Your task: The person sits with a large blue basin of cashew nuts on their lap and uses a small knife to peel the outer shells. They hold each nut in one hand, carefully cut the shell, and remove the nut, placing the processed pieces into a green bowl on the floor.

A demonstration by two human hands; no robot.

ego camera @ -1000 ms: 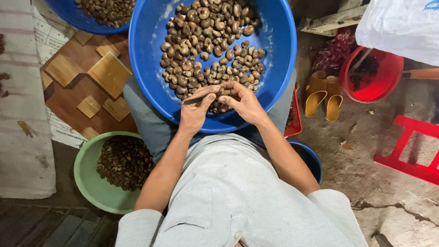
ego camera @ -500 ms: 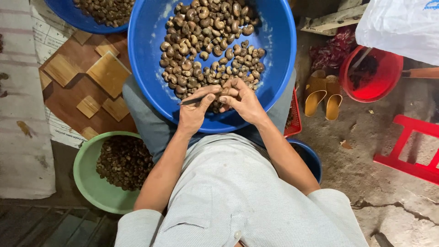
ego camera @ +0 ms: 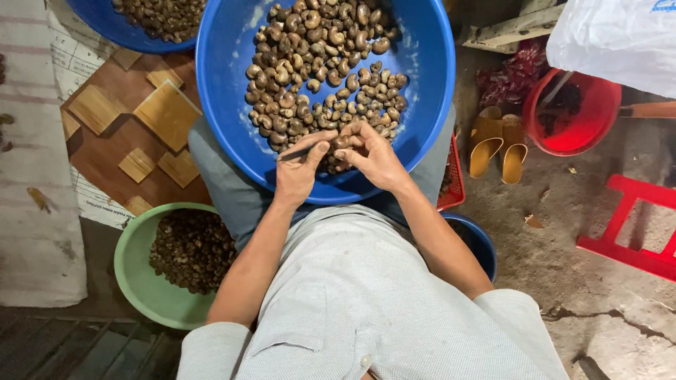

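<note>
At the centre of the frame we are pinching a nut [ego camera: 343, 143] with our right hand [ego camera: 373, 156] while our left hand [ego camera: 299, 170] is gripping a thin blade [ego camera: 296, 153] over the blue basin [ego camera: 218, 119].

second blue basin [ego camera: 151, 24] cut off, nut [ego camera: 343, 143] hidden by fingers [ego camera: 352, 137]

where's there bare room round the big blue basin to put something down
Bare concrete floor lies between the yellow sandals and the red stool. It is crowded inside the big blue basin, where nuts pile up and the left hand and right hand meet. The green bowl is full too.
</note>
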